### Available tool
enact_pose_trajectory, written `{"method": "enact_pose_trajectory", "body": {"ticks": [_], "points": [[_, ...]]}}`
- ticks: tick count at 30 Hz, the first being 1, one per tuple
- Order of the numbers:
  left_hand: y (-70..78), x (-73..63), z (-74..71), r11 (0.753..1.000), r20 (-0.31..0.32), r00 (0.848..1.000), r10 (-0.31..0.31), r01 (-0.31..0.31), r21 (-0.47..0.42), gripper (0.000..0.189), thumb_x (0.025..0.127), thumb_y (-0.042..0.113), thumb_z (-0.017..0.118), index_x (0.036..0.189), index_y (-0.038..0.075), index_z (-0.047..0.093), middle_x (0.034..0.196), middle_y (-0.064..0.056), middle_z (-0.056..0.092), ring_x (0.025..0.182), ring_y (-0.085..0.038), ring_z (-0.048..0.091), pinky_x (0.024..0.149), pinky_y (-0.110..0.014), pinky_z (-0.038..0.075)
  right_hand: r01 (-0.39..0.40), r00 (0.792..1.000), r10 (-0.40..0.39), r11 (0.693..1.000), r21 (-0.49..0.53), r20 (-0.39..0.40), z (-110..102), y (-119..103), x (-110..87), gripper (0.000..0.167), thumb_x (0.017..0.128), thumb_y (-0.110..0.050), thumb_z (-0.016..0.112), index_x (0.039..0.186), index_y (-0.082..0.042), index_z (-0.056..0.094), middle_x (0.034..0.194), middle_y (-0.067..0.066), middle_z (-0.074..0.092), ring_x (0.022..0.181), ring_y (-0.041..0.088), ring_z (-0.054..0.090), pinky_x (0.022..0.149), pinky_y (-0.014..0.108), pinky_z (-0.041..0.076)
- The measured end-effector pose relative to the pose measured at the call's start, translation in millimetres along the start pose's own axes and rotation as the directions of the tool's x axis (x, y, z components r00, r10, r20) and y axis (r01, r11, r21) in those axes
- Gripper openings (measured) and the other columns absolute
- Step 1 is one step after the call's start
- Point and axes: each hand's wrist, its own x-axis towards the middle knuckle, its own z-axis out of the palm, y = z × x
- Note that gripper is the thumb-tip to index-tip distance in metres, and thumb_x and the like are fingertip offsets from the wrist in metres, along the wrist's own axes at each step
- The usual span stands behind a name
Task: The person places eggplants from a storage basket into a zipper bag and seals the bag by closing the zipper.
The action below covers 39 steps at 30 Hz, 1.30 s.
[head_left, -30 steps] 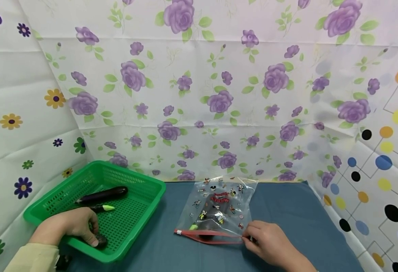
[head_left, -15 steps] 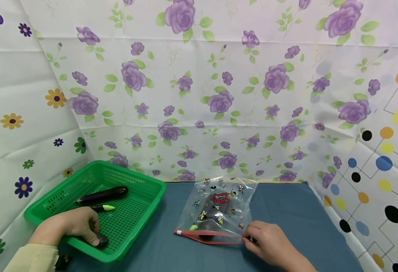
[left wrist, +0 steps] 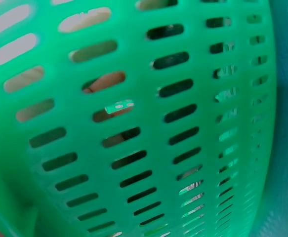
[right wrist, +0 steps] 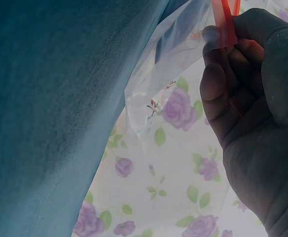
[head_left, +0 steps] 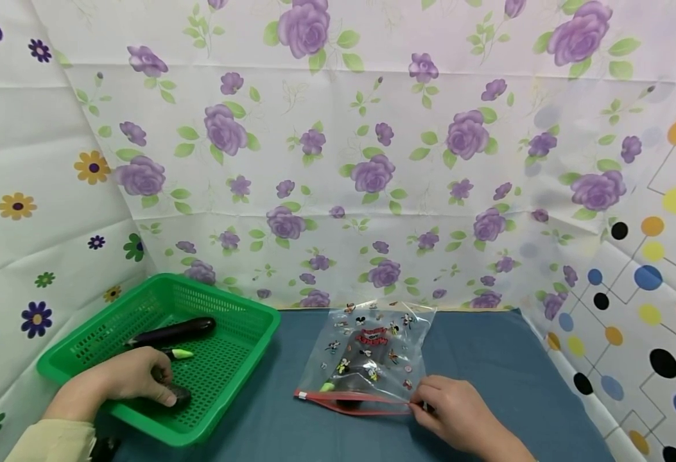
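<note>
Inside the green basket [head_left: 230,378], my left hand [head_left: 132,375] grips a dark rounded vegetable [head_left: 180,396], mostly hidden by the fingers. Behind that hand lie a long purple eggplant [head_left: 173,332] and a pale green tip [head_left: 183,353] of another dark piece. The basket's slotted wall [left wrist: 134,118] fills the left wrist view, so only bits of skin show through. My right hand [head_left: 450,410] pinches the right end of the red zip edge [head_left: 366,399] of a clear printed zip bag [head_left: 338,333]. The bag's mouth gapes slightly, and a dark thing with a green tip lies inside.
A blue cloth [head_left: 476,346] covers the table. Flowered sheeting [head_left: 338,212] hangs at the back, with patterned sheets at both sides. Something black [head_left: 105,448] sits below the basket's near corner, partly hidden by the left sleeve.
My left hand has shifted a little, its thumb reaching further right, and more of the dark vegetable shows. The right hand and the bag have stayed in place.
</note>
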Motion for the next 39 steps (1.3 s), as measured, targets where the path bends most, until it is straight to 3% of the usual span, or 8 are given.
{"method": "enact_pose_trajectory", "body": {"ticks": [11, 18, 28, 33, 39], "points": [[2.5, 4.1, 3.9, 0.999, -0.073, 0.997, -0.011, 0.008, -0.044, 0.032, 0.096, 0.029, 0.091, 0.115, 0.007, 0.077, 0.101, -0.001, 0.071, 0.086, -0.021, 0.064, 0.075, -0.043, 0.054, 0.013, 1.0, -0.013, 1.0, 0.001, -0.013, 0.2, 0.4, 0.2, 0.027, 0.091, -0.009, 0.091, 0.095, -0.03, 0.076, 0.09, -0.019, 0.065, 0.072, -0.011, 0.051, 0.059, 0.01, 0.04], [2.0, 4.5, 5.4, 0.999, -0.119, 0.993, 0.026, -0.031, -0.042, 0.036, 0.096, 0.036, 0.09, 0.116, 0.008, 0.077, 0.105, -0.001, 0.073, 0.089, -0.018, 0.067, 0.073, -0.04, 0.055, 0.015, 1.0, -0.015, 1.0, -0.007, -0.015, 1.2, 0.6, -0.9, 0.026, 0.09, -0.01, 0.092, 0.094, -0.03, 0.075, 0.089, -0.021, 0.064, 0.072, -0.012, 0.05, 0.06, 0.009, 0.039], [11.0, 6.2, 8.0, 0.998, -0.164, 0.986, -0.022, 0.013, -0.057, 0.042, 0.097, 0.037, 0.089, 0.123, 0.006, 0.077, 0.113, -0.001, 0.075, 0.099, -0.02, 0.071, 0.08, -0.044, 0.059, 0.011, 1.0, -0.011, 1.0, -0.012, -0.01, 0.7, 0.8, -0.9, 0.024, 0.089, -0.011, 0.092, 0.093, -0.029, 0.076, 0.089, -0.021, 0.064, 0.072, -0.011, 0.049, 0.06, 0.009, 0.039], [13.4, 7.4, 10.0, 1.0, -0.201, 0.979, -0.014, 0.009, -0.025, 0.043, 0.098, 0.04, 0.087, 0.125, 0.008, 0.078, 0.111, 0.0, 0.075, 0.097, -0.018, 0.07, 0.079, -0.044, 0.058, 0.004, 1.0, -0.004, 1.0, -0.009, -0.004, -0.2, 0.5, -0.1, 0.025, 0.09, -0.011, 0.091, 0.094, -0.029, 0.076, 0.09, -0.02, 0.064, 0.072, -0.01, 0.051, 0.06, 0.01, 0.04], [18.2, 8.2, 13.5, 0.999, -0.23, 0.973, -0.013, 0.006, -0.031, 0.04, 0.101, 0.043, 0.084, 0.124, 0.011, 0.077, 0.099, 0.0, 0.07, 0.083, -0.021, 0.063, 0.071, -0.042, 0.049, 0.012, 1.0, -0.012, 1.0, 0.002, 0.0, -1.4, -0.6, 1.3, 0.024, 0.092, -0.01, 0.09, 0.095, -0.03, 0.076, 0.091, -0.019, 0.066, 0.073, -0.009, 0.052, 0.059, 0.011, 0.04]]}}
